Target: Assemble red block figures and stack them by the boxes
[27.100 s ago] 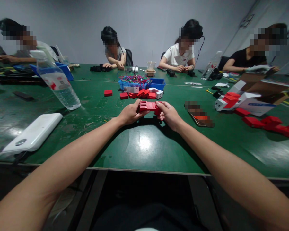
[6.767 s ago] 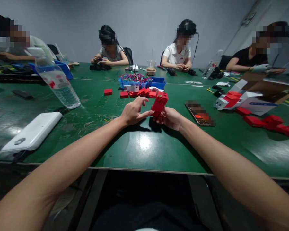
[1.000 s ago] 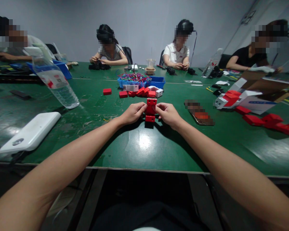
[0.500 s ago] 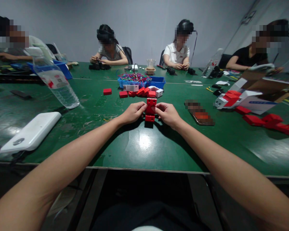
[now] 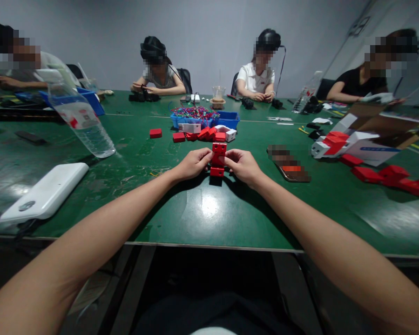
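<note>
Between my two hands, upright just above or on the green table [image 5: 167, 218], is a red block-shaped bracket [image 5: 218, 160] with small dark holes at its top and bottom ends. My left hand [image 5: 194, 162] pinches its left side, thumb toward me. On the other side my right hand [image 5: 243, 165] grips it, with the thumb lying across its front. Fingers behind the piece are partly hidden. Beyond it lie several more red blocks [image 5: 206, 134] and a white bracket with holes [image 5: 226, 132]. A single red block [image 5: 155, 133] sits apart to the left.
Blue bins [image 5: 229, 120], one heaped with coloured wires [image 5: 195, 112], stand past the blocks. A phone [image 5: 289, 164], an open carton [image 5: 366, 146] and red pieces [image 5: 393, 176] are at right. A water bottle [image 5: 84, 122] and white power bank [image 5: 47, 193] are at left. Several people sit around the table.
The red bracket has tilted very slightly in my fingers. Both hands keep the same grip and place.
</note>
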A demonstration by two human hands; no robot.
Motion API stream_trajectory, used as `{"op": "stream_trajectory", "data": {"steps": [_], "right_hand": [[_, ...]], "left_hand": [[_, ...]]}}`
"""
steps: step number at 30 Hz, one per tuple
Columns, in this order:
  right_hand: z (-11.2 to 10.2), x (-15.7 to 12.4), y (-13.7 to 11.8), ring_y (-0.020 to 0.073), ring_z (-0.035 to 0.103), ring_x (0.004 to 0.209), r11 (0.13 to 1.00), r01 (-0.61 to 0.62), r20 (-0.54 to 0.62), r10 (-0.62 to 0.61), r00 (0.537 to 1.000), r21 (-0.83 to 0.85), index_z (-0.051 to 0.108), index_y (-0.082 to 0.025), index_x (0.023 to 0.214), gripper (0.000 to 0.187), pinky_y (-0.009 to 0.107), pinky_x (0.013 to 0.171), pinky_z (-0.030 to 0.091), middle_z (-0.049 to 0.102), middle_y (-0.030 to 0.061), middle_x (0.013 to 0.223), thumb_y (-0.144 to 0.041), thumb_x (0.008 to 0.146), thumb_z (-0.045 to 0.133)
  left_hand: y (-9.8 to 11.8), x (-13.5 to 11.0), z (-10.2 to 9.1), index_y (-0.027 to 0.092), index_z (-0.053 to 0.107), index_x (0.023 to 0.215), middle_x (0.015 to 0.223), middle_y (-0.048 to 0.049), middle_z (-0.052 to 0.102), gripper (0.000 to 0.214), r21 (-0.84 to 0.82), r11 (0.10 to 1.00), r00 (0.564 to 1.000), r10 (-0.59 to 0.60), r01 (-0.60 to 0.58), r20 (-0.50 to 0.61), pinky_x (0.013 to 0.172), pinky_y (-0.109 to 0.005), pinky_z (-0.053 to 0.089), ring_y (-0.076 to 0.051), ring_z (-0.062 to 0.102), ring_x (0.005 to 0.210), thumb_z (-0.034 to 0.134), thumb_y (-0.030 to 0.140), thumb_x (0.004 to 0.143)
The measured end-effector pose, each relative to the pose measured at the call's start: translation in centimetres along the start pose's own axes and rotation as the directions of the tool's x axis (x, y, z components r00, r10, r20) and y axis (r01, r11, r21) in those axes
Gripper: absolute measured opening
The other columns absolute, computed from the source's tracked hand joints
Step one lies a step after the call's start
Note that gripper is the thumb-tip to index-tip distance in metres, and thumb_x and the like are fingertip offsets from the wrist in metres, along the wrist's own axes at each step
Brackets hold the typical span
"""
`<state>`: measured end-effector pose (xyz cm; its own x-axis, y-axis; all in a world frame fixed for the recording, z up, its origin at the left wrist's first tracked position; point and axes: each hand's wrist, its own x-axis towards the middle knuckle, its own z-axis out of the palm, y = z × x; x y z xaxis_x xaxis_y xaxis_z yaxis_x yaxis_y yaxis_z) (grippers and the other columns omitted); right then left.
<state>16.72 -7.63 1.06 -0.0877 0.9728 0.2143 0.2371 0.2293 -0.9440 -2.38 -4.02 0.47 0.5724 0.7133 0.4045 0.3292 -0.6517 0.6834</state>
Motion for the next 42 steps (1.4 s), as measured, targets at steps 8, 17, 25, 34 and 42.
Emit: {"op": "stream_trajectory", "data": {"steps": [8, 17, 25, 34, 42], "right_hand": [[0.0, 0.0, 0.1, 0.0112, 0.055, 0.061, 1.0, 0.011, 0.0, -0.011, 1.0, -0.021, 0.063, -0.015, 0.078, 0.029, 0.022, 0.05, 0.042, 0.066, 0.0038, 0.075, -0.042, 0.069, 0.072], [0.1, -0.2, -0.4, 0.0119, 0.055, 0.062, 1.0, -0.009, 0.02, 0.009, 1.0, 0.006, 0.063, -0.016, 0.079, 0.031, 0.024, 0.054, 0.042, 0.067, 0.0034, 0.075, -0.043, 0.067, 0.073], [0.0, -0.3, -0.7, 0.0116, 0.055, 0.061, 1.0, -0.015, 0.025, 0.015, 1.0, 0.008, 0.063, -0.016, 0.077, 0.027, 0.024, 0.054, 0.042, 0.066, 0.0025, 0.074, -0.04, 0.068, 0.072], [-0.1, -0.2, -0.6, 0.01, 0.051, 0.059, 1.0, 0.0, 0.027, 0.0, 1.0, -0.03, 0.062, -0.015, 0.078, 0.023, 0.023, 0.054, 0.041, 0.064, 0.0012, 0.071, -0.036, 0.07, 0.067], [-0.2, -0.2, -0.4, 0.0105, 0.052, 0.06, 0.999, 0.011, 0.032, -0.009, 0.999, -0.051, 0.062, -0.015, 0.079, 0.025, 0.023, 0.054, 0.041, 0.064, 0.0018, 0.072, -0.039, 0.07, 0.067]], "left_hand": [[-0.3, 0.0, -0.1, 0.015, 0.057, 0.088, 0.081, -0.0033, 0.061, 0.043, 0.078, 0.997, 1.0, 0.028, -0.028, 0.008, 0.069, -0.025, 0.044, -0.015, 0.056, 0.074, 0.034, 0.049, 0.097], [-0.1, -0.3, -2.1, 0.016, 0.064, 0.104, 0.1, -0.0104, 0.067, 0.044, 0.408, 0.898, 0.982, 0.111, -0.166, 0.155, 0.081, -0.032, 0.045, -0.022, 0.061, 0.091, 0.034, 0.047, 0.098], [-2.4, -0.3, -3.8, 0.014, 0.054, 0.131, 0.142, -0.0175, 0.049, 0.052, 0.71, 0.634, 0.951, -0.174, 0.306, -0.255, 0.105, -0.048, 0.038, -0.034, 0.043, 0.131, 0.049, 0.046, 0.09], [-4.8, -0.9, -6.6, 0.017, 0.026, 0.151, 0.159, -0.0124, 0.028, 0.074, 0.735, 0.514, 0.854, -0.492, 0.442, -0.17, 0.11, -0.055, 0.032, -0.035, 0.036, 0.141, 0.028, 0.061, 0.092], [-3.4, -0.6, -5.9, 0.011, 0.028, 0.15, 0.153, -0.018, 0.036, 0.08, 0.84, 0.398, 0.882, -0.436, 0.37, -0.182, 0.105, -0.055, 0.035, -0.041, 0.041, 0.132, 0.028, 0.064, 0.09]]}}
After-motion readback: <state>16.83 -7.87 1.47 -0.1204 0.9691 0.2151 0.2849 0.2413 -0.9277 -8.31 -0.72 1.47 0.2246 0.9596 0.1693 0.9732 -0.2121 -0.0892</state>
